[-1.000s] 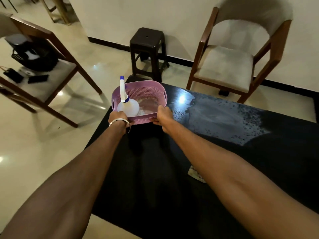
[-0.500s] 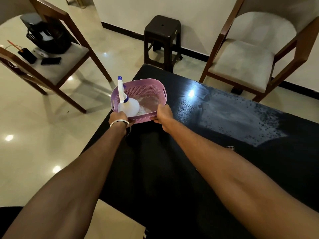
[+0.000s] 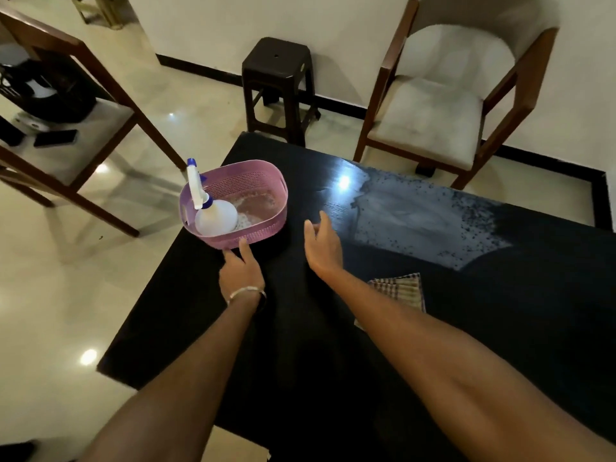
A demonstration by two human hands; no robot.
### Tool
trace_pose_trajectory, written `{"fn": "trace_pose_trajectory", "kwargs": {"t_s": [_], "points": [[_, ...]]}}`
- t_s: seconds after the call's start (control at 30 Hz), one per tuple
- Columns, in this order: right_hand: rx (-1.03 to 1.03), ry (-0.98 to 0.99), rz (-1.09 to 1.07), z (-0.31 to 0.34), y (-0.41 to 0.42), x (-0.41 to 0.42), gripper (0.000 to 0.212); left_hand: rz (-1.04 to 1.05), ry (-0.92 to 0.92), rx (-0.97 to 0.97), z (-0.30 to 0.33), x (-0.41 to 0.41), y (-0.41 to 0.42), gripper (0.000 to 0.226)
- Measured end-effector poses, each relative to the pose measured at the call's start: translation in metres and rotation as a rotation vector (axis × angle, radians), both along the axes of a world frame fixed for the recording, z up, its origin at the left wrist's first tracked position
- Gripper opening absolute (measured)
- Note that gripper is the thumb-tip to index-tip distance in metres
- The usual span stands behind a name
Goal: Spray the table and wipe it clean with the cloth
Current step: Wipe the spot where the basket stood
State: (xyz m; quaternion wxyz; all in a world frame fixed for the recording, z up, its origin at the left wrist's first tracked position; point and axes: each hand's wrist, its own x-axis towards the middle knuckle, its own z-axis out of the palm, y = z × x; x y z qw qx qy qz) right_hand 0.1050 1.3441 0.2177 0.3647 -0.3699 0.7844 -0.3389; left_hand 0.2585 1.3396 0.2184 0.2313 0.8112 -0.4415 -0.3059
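Black table (image 3: 300, 345), big and dark. Far right part of the top covered with a pale, dusty-looking patch (image 3: 423, 221) with dark specks round its edges. Hard to tell if wet spray or dry dirt. Rest of the top dark and shiny, with one bright light spot near the patch.

Spray bottle (image 3: 213, 215), white with a blue tip, standing inside the pink basket (image 3: 253, 181) at the far left corner of the table. Some brownish stuff at the bottom of the basket beside the bottle; too blurry to name. Checked cloth (image 3: 400, 290) lying flat on the table, nearer than the patch, just beside the right forearm. Partly hidden by that arm.

Left hand (image 3: 241, 270) just in front of the basket, fingers straight and spread, tips touching or almost touching the near wall. Holding nothing. A thin bangle on that wrist. Right hand (image 3: 323, 245) between the basket and the patch, fingers loose and spread, also holding nothing.

Probably right at the start. Bottle not picked up. Cloth not picked up. Patch not wiped. Left to do, most likely: take the bottle out, spray the top, then grab the cloth and rub the patch away.

Around the table: a dark stool (image 3: 278, 85) by the wall, a wooden chair (image 3: 440, 105) with a pale seat behind the table, another chair (image 3: 66, 128) at the left with dark things on it. Shiny floor all round.
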Motion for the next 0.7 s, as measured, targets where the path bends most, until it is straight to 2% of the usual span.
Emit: {"fn": "trace_pose_trajectory", "kwargs": {"t_s": [0.07, 0.13, 0.23, 0.3, 0.43, 0.53, 0.7], "points": [[0.011, 0.106, 0.004, -0.009, 0.028, -0.024, 0.058, -0.209, -0.043, -0.003, -0.004, -0.025, 0.021, 0.063], [0.032, 0.254, 0.022, -0.016, 0.058, -0.048, 0.056, -0.524, -0.017, -0.051, -0.008, -0.051, 0.034, 0.063], [0.030, 0.477, 0.069, -0.020, 0.101, -0.079, 0.056, -0.985, -0.199, -0.144, -0.013, -0.090, 0.034, 0.066], [0.061, 0.562, 0.102, -0.019, 0.130, -0.093, 0.060, -1.160, -0.294, -0.153, -0.012, -0.117, 0.027, 0.070], [0.237, 0.648, 0.197, -0.026, 0.175, -0.097, 0.076, -1.297, -0.349, -0.157, -0.010, -0.160, 0.012, 0.071], [0.352, 0.639, 0.280, -0.039, 0.188, -0.087, 0.086, -1.337, -0.355, -0.151, -0.012, -0.181, -0.001, 0.072], [0.384, 0.658, 0.239, -0.062, 0.175, -0.094, 0.083, -1.349, -0.337, -0.172, -0.020, -0.197, -0.028, 0.070]]}}
